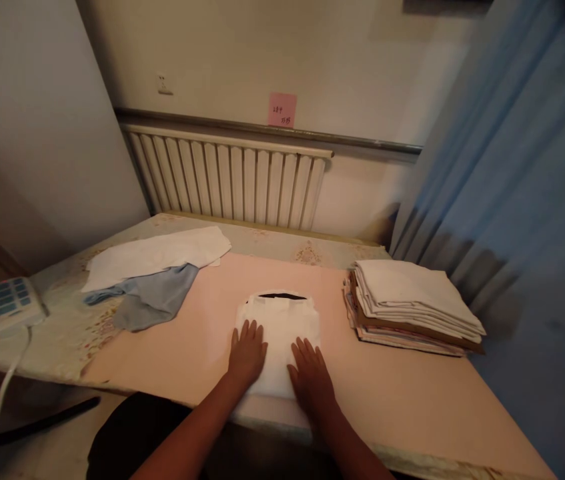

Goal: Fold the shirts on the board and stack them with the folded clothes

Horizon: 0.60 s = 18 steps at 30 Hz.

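Observation:
A white folded cloth point(278, 347), possibly a garment, lies flat on the pink table cover point(202, 333) in front of me. A dark strip shows along its far edge. My left hand point(248, 352) rests on the cloth's left side, fingers stretched forward and slightly apart. On its right side lies my right hand point(312, 377), palm down with the fingers spread. Neither hand grips anything.
At the right stands a stack of folded cloths point(412, 297), white on top. White cloth point(157, 257) and blue-grey cloth point(159, 297) lie at the left. A power strip point(12, 303) sits at the left edge. Behind are a radiator point(232, 173) and a blue curtain point(512, 220).

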Each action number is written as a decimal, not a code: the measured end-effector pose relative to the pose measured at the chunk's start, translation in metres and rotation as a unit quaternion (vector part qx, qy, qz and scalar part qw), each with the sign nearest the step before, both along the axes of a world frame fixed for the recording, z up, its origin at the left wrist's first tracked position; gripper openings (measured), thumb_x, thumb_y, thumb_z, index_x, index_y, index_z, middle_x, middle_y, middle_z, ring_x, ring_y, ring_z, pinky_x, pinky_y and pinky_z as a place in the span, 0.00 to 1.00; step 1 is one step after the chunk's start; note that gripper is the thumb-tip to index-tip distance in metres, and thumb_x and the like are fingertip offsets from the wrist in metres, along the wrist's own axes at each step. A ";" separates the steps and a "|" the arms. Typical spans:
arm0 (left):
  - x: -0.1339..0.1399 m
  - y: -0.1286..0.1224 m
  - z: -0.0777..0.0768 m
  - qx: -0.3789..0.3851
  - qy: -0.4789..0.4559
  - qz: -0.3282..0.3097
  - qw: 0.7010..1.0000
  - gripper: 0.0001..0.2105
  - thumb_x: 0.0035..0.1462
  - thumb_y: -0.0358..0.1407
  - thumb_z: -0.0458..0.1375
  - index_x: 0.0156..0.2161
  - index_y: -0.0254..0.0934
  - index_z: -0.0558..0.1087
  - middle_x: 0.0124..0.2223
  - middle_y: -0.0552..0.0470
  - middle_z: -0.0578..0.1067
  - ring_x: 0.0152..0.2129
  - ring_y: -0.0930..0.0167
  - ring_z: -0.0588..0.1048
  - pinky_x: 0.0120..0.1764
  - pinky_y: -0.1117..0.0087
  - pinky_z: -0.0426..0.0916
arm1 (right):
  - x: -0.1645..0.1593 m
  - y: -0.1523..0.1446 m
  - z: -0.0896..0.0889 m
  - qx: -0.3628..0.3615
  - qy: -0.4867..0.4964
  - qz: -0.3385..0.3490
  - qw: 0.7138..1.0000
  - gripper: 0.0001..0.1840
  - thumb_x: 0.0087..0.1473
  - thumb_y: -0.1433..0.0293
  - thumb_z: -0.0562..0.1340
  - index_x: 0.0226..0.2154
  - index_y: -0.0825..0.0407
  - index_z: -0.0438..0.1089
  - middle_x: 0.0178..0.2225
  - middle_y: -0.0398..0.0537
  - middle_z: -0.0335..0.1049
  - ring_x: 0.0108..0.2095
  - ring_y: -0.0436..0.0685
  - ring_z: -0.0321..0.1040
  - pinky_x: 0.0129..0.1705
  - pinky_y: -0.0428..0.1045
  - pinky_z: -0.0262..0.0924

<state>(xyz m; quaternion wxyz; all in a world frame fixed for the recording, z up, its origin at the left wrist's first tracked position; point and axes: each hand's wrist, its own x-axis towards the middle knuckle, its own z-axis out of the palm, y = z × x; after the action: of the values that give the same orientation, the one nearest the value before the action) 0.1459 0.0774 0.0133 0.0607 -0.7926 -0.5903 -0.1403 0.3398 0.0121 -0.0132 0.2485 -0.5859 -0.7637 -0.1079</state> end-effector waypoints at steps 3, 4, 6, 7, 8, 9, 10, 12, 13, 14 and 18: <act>0.021 -0.012 0.008 0.033 -0.011 -0.041 0.999 0.22 0.62 0.38 0.46 0.59 0.37 0.64 0.63 0.43 0.63 0.63 0.58 0.54 0.61 0.47 0.49 | -0.001 0.000 0.000 -0.005 0.000 -0.002 1.000 0.23 0.61 0.65 0.54 0.57 0.52 0.62 0.61 0.51 0.59 0.63 0.62 0.52 0.63 0.60 0.47; 0.028 -0.017 0.008 0.041 -0.016 -0.063 0.997 0.22 0.62 0.38 0.46 0.60 0.37 0.63 0.64 0.45 0.63 0.63 0.59 0.54 0.62 0.48 0.49 | 0.000 0.000 0.000 -0.007 0.000 -0.003 1.000 0.23 0.61 0.65 0.54 0.57 0.52 0.62 0.61 0.51 0.59 0.63 0.62 0.52 0.62 0.60 0.47; 0.041 -0.026 0.004 0.047 -0.026 -0.099 0.994 0.21 0.62 0.37 0.46 0.60 0.39 0.63 0.63 0.47 0.63 0.63 0.61 0.55 0.62 0.50 0.50 | 0.000 0.001 0.000 -0.008 -0.002 -0.001 1.000 0.23 0.61 0.66 0.54 0.58 0.51 0.62 0.61 0.51 0.59 0.63 0.62 0.52 0.62 0.60 0.47; 0.045 -0.030 0.001 0.047 -0.030 -0.109 0.993 0.21 0.63 0.37 0.46 0.59 0.40 0.64 0.63 0.47 0.64 0.63 0.62 0.57 0.62 0.50 0.51 | 0.001 0.001 0.000 -0.007 -0.003 0.000 1.000 0.23 0.61 0.67 0.53 0.58 0.51 0.61 0.61 0.51 0.59 0.63 0.62 0.52 0.62 0.60 0.48; 0.047 -0.032 -0.003 0.044 -0.033 -0.114 0.992 0.20 0.63 0.38 0.45 0.59 0.41 0.64 0.62 0.48 0.65 0.62 0.62 0.58 0.61 0.51 0.52 | 0.002 0.001 -0.001 -0.006 -0.004 0.001 1.000 0.23 0.61 0.67 0.53 0.58 0.51 0.61 0.61 0.50 0.59 0.63 0.61 0.52 0.62 0.60 0.48; 0.047 -0.034 -0.007 0.042 -0.035 -0.115 0.992 0.20 0.64 0.38 0.45 0.59 0.42 0.64 0.62 0.48 0.65 0.62 0.63 0.58 0.61 0.51 0.53 | 0.002 0.001 -0.002 -0.004 -0.004 0.003 1.000 0.23 0.61 0.67 0.53 0.58 0.51 0.61 0.61 0.50 0.59 0.63 0.61 0.52 0.62 0.60 0.48; 0.045 -0.034 -0.011 0.039 -0.036 -0.113 0.992 0.20 0.64 0.39 0.44 0.59 0.42 0.64 0.62 0.49 0.65 0.62 0.63 0.59 0.61 0.52 0.53 | 0.002 0.002 -0.003 -0.002 -0.005 0.004 1.000 0.23 0.61 0.67 0.53 0.58 0.51 0.61 0.61 0.50 0.59 0.63 0.61 0.52 0.62 0.60 0.48; 0.037 -0.033 -0.016 0.036 -0.034 -0.110 0.993 0.21 0.64 0.40 0.45 0.61 0.42 0.62 0.63 0.49 0.64 0.62 0.63 0.57 0.61 0.53 0.55 | 0.003 0.002 -0.004 0.003 -0.005 0.004 1.000 0.22 0.61 0.67 0.54 0.57 0.52 0.62 0.61 0.51 0.60 0.63 0.61 0.52 0.62 0.60 0.48; 0.032 -0.031 -0.017 0.034 -0.032 -0.111 0.993 0.22 0.64 0.41 0.45 0.61 0.41 0.61 0.64 0.49 0.63 0.63 0.62 0.56 0.61 0.53 0.55 | 0.003 0.002 -0.005 0.004 -0.004 0.003 1.000 0.22 0.61 0.66 0.54 0.57 0.52 0.63 0.61 0.51 0.60 0.62 0.62 0.53 0.62 0.60 0.48; 0.026 -0.030 -0.017 0.034 -0.029 -0.111 0.993 0.23 0.64 0.42 0.45 0.62 0.41 0.60 0.64 0.49 0.63 0.63 0.62 0.56 0.61 0.53 0.55 | 0.003 0.002 -0.005 0.004 -0.003 0.003 1.000 0.22 0.60 0.66 0.54 0.57 0.52 0.63 0.60 0.52 0.60 0.62 0.62 0.53 0.62 0.60 0.48; 0.010 -0.027 -0.013 0.038 -0.023 -0.107 0.993 0.23 0.64 0.43 0.45 0.62 0.40 0.60 0.64 0.49 0.62 0.63 0.62 0.55 0.61 0.55 0.54 | 0.002 0.001 -0.003 0.005 0.004 0.002 1.000 0.22 0.60 0.66 0.53 0.57 0.52 0.63 0.60 0.51 0.60 0.62 0.62 0.53 0.62 0.60 0.48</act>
<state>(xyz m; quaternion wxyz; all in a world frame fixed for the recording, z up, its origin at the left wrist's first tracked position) 0.1560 0.0504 0.0001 0.0618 -0.8448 -0.4975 -0.1869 0.3414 0.0130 -0.0164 0.2550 -0.5837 -0.7631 -0.1088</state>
